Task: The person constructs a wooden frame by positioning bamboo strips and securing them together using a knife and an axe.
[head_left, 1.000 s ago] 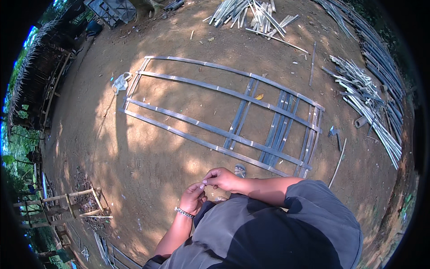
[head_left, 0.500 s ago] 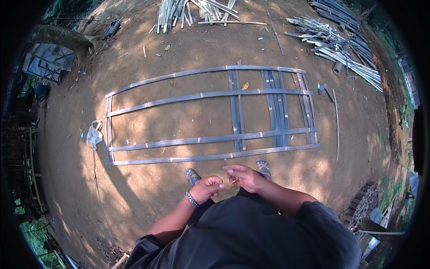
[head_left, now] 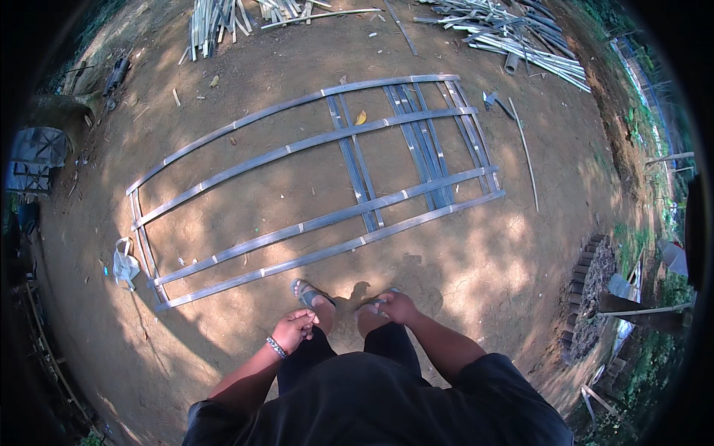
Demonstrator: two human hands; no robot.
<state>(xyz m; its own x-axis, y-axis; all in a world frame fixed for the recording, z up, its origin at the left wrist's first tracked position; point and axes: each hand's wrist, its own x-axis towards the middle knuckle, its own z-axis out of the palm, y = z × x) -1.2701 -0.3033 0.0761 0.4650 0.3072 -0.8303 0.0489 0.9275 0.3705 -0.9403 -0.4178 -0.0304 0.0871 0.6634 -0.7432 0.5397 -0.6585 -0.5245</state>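
My left hand [head_left: 295, 331], with a beaded bracelet at its wrist, is held low in front of my left leg. Its fingers are curled into a pinch, and whatever may be in them is too small to make out. Over my right foot my right hand [head_left: 396, 306] is also closed, its fingertips bent inward; I cannot see what it holds, if anything. Beyond my feet, a flat frame of bamboo slats [head_left: 245, 244] lies on the ground, with long slats crossed by shorter ones at both ends and right of its middle. Both hands are apart from it.
A dark-handled tool with a metal head [head_left: 500, 104] and a thin stick [head_left: 525, 152] lie right of the frame. Piles of split bamboo [head_left: 513, 33] lie at the back. A white bag [head_left: 126, 266] sits by the frame's left end. A yellow leaf [head_left: 361, 117] lies within the frame.
My view has turned, so the frame appears tilted and farther left. My hands have moved apart and lower, the right one now over my right foot.
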